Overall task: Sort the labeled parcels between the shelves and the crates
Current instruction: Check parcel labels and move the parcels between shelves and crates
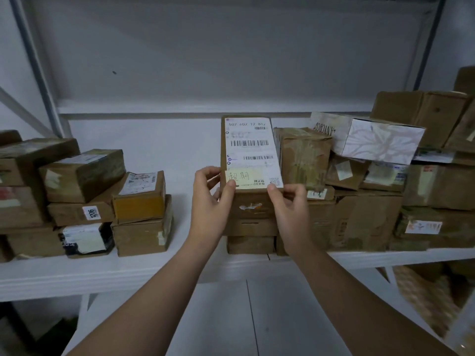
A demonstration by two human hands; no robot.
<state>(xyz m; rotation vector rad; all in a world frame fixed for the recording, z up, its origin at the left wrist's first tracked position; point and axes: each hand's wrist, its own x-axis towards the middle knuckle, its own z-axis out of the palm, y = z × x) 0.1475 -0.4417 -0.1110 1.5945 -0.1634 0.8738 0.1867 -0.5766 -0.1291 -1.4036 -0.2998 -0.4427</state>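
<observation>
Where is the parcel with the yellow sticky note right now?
Head view, centre of the white shelf: the parcel tops a brown-box stack, left hand and right hand gripping its near end, a taped brown box at its right.

Shipping label [250, 150] print blurred — seemingly unreadable; rightmost boxes [460, 186] cropped.

The left arm [154, 291] and right arm [354, 291] are reaching up toward the parcel [248, 150]; the left hand [209, 201] is gripping its near left corner, thumb lying on top; the right hand [290, 209] is pinching its near right corner, fingers curling alongside.
</observation>
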